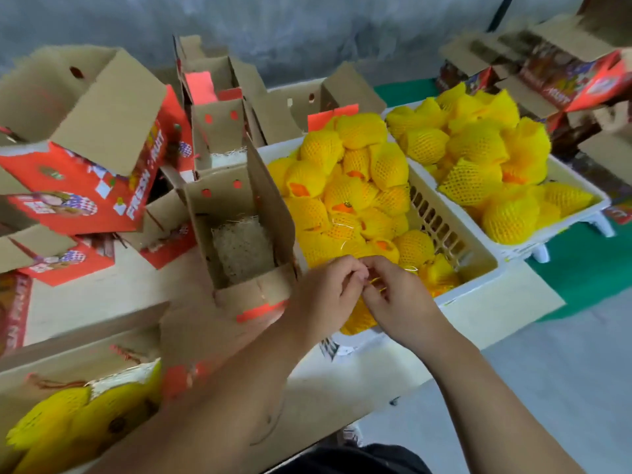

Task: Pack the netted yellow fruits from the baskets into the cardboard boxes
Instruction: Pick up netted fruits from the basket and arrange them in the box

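Two white baskets hold piles of yellow netted fruits: the near basket in the middle and the far basket at the right. My left hand and my right hand meet over the near basket's front corner, fingers curled, pinching the top of one netted fruit that shows below them. Just left of the basket stands an open cardboard box with pale shredded padding at its bottom and no fruit. At the bottom left another box holds netted fruits.
Several red printed cardboard boxes with raised flaps crowd the table's left and back. More boxes are stacked at the back right. A green mat lies under the far basket. The table's front edge runs past my forearms, with grey floor at right.
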Available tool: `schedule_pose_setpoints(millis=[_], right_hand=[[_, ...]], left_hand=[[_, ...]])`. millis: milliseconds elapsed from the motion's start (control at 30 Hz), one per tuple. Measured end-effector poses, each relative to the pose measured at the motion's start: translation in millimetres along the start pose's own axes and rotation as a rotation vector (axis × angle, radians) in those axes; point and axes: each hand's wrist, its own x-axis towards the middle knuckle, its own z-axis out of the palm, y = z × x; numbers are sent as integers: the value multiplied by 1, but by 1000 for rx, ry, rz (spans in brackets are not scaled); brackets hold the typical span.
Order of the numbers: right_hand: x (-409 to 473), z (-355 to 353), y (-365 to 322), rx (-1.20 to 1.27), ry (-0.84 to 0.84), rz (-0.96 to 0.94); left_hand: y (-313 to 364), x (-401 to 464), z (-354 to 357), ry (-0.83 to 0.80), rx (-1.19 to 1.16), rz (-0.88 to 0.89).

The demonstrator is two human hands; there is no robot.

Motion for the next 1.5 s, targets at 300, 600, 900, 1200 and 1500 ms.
schedule_pose_setpoints(millis=[300,600,900,1200,1500], right_hand=[[95,-6,65,-2,-92,9],[183,31,86,177,132,33],[184,37,91,290,127,-4],[180,28,85,412,190,30],[170,15,74,704,-184,19]], left_hand=[[-29,74,8,-35,697,22],[-37,85,9,20,763,-113],[-34,82,11,36,695,-160],[-35,82,10,63,756,-172],[-36,81,8,102,648,-186]])
